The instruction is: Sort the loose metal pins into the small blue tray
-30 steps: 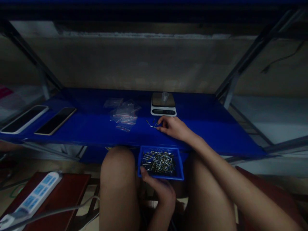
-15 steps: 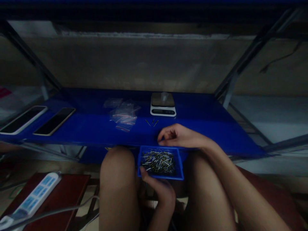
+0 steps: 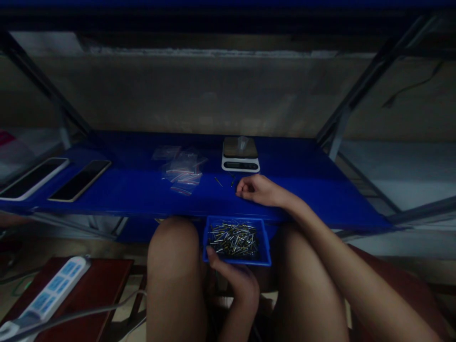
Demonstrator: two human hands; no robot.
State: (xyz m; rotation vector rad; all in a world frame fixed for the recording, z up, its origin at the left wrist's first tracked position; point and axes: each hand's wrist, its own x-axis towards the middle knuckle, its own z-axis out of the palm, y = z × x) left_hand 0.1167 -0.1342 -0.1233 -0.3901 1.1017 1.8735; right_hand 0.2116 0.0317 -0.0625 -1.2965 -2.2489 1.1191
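My left hand (image 3: 233,273) grips the near edge of a small blue plastic tray (image 3: 268,244), its thumb over the rim. Heaped inside the tray are many thin metal pins (image 3: 235,239), silver with darker parts; their exact kind is too small to tell. On the blue shelf, my right hand (image 3: 257,189) rests with its fingers curled together; anything between the fingertips is hidden. Just left of those fingers lie a few loose pins (image 3: 218,182). Behind them stands a white digital scale (image 3: 241,164) with a small clear cup (image 3: 242,144) on its plate.
Clear zip bags (image 3: 185,170) lie in a loose pile left of the scale. Two phones (image 3: 81,180) are at the shelf's left end. Slanted metal struts (image 3: 342,128) frame the blue shelf (image 3: 302,166). A power strip (image 3: 53,289) sits on a brown stool at lower left.
My right hand has moved forward from above the tray to beside the loose pins, its fingers drawn closer together. My left hand and the tray stay in place.
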